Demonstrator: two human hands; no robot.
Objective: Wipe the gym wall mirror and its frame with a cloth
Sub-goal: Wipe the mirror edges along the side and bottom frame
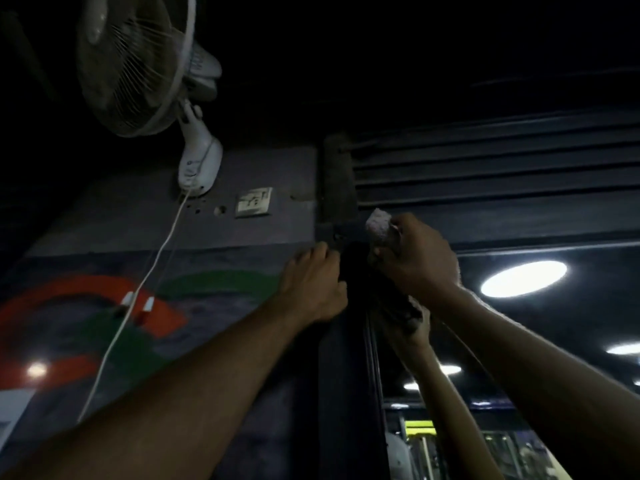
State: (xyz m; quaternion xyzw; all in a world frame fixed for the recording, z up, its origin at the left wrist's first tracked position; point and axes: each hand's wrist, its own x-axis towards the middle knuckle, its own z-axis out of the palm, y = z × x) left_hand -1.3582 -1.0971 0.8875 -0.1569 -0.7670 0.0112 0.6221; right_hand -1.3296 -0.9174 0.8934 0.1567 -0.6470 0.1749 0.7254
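The wall mirror [519,341] fills the lower right and reflects round ceiling lights and my arm. Its dark frame [343,375] runs up the left side to a top corner near the middle of the view. My right hand [415,261] grips a pale pinkish cloth [378,226] and holds it against the frame's top left corner. My left hand [313,287] is raised beside it, fingers curled at the frame's outer edge; what it holds is hidden in the dark.
A white wall fan [138,64] hangs at the upper left, its cord [138,292] trailing down the painted wall. A switch plate [253,201] sits left of the corner. Dark horizontal slats [485,168] run above the mirror.
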